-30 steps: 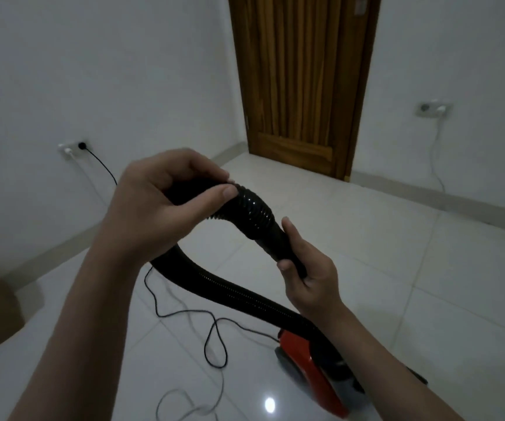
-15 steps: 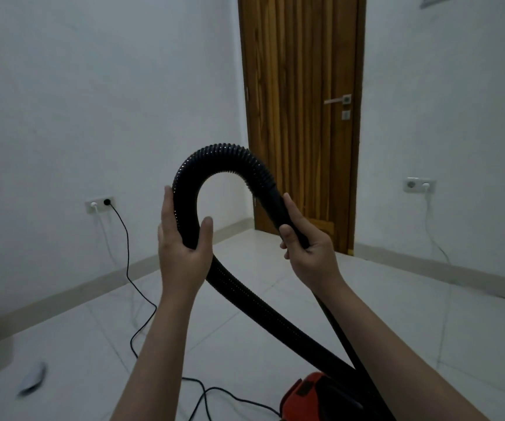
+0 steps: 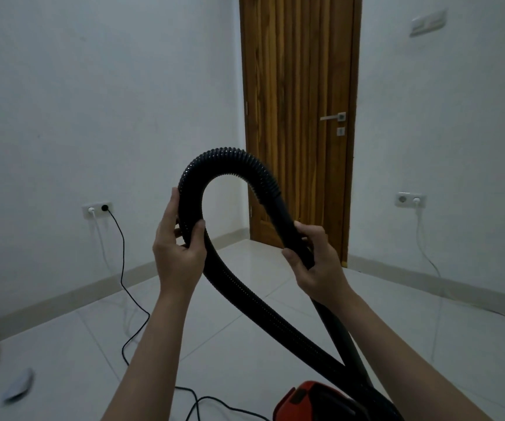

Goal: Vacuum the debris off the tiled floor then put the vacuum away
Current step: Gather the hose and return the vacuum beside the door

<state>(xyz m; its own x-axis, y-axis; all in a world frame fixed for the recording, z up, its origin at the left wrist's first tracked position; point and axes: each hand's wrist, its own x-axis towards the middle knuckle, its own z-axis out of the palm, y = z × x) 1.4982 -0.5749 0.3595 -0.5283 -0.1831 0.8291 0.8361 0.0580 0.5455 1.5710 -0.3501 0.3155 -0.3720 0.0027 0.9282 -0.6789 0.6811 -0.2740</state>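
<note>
A black ribbed vacuum hose [image 3: 223, 159] arches in a loop at chest height in front of me. My left hand [image 3: 178, 247] grips the ribbed part on the loop's left side. My right hand [image 3: 315, 256] holds the smooth black tube end on the right side. Both ends cross and run down to the red vacuum body [image 3: 308, 399] on the tiled floor [image 3: 275, 268] at the bottom edge. The vacuum's black power cord [image 3: 123, 268] runs across the floor up to a wall socket [image 3: 98, 209] on the left.
A closed wooden door [image 3: 299, 117] stands straight ahead in the corner. A second socket [image 3: 410, 200] with a white cable is on the right wall. A small pale object [image 3: 17, 387] lies on the floor at lower left.
The hose loop has been lifted from waist level and opened wider. My view tilted up from the floor toward the door. My right hand's fingers have wrapped further around the tube.
</note>
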